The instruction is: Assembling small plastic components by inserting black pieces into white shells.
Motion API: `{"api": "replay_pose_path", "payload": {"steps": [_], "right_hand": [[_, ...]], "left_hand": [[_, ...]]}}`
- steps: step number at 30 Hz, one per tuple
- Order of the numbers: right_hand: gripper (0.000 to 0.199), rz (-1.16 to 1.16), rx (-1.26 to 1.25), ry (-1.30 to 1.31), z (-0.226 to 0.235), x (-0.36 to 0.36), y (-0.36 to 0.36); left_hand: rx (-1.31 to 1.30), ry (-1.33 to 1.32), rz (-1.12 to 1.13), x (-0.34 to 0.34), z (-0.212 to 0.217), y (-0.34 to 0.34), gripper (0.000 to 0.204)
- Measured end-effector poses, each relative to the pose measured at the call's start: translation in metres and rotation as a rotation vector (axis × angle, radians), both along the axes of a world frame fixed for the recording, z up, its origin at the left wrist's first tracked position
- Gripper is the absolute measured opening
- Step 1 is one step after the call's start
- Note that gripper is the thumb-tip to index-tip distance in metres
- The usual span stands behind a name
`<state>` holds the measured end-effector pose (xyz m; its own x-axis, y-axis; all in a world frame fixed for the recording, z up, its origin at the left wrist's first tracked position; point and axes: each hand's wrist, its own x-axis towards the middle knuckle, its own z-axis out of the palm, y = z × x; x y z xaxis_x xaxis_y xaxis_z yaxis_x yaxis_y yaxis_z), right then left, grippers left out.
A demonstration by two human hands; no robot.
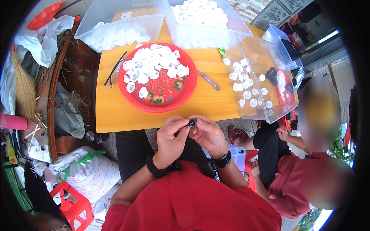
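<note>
Both my hands meet just off the near edge of the wooden table [110,104]. Between the fingertips of my left hand [172,133] and my right hand [208,134] is a small black round part [192,123]; its exact kind is too small to make out. Fingers of both hands close on it. Just beyond stands a red round tray [158,104] with a printed pattern, heaped on its far side with small white round plastic pieces [152,61].
Two clear bins [154,29] of white pieces stand at the back. At right, a clear box [266,115] holds scattered white pieces. A pen [208,80] and a black cord [115,70] flank the tray. Another person [289,181] sits at right; a red stool [73,206] stands at lower left.
</note>
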<state>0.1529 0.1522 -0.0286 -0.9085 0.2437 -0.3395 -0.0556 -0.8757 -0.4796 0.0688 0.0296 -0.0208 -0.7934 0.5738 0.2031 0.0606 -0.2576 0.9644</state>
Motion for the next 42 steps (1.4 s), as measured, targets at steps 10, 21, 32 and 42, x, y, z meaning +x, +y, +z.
{"api": "replay_pose_path", "payload": {"steps": [10, 21, 32, 42], "right_hand": [[0.026, 0.001, 0.019, -0.015, 0.0031, -0.0014, -0.0025], [0.027, 0.019, 0.040, 0.006, 0.0015, 0.0000, -0.0013], [0.025, 0.004, 0.042, 0.014, -0.0003, 0.0008, -0.0023], [0.022, -0.055, 0.237, -0.030, 0.0072, 0.0034, -0.0072]], "left_hand": [[-0.016, 0.071, -0.005, 0.0018, -0.0024, 0.0000, 0.023], [-0.060, 0.137, 0.025, 0.0023, 0.0004, 0.0014, 0.022], [-0.091, 0.199, 0.037, 0.0024, 0.0007, 0.0010, 0.020], [-0.078, 0.203, -0.008, -0.0002, -0.0020, -0.0017, 0.019]]}}
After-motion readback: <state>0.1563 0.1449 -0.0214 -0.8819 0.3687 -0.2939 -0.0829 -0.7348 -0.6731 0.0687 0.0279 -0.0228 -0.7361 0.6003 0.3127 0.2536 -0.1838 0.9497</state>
